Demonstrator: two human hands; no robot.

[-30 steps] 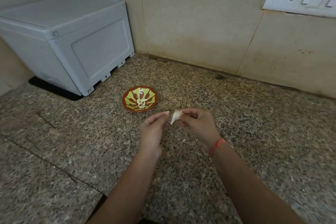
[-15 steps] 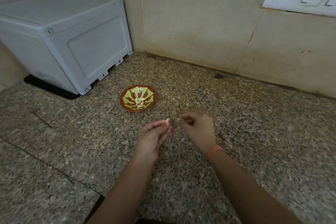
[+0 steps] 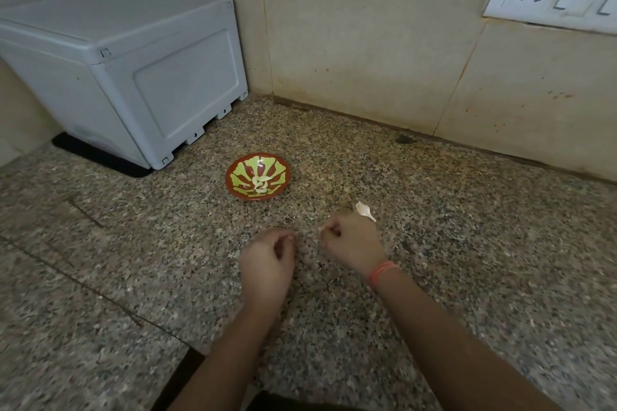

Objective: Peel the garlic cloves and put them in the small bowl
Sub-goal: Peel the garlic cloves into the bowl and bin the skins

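Grip status: right hand (image 3: 354,243) pinches a white scrap (image 3: 322,229); left hand (image 3: 267,264) is curled, contents not discernible. Small bowl (image 3: 277,170), holding peeled cloves (image 3: 259,184), sits beyond the left grip. Drop skin clear of the bowl and deposit only bare cloves.

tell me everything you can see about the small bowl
The small bowl is round and shallow, glossy like glazed ceramic, red-brown with green petal shapes fanning from its centre. It sits upright on the speckled granite counter. A few peeled garlic cloves lie at its bottom. Nothing else touches it.
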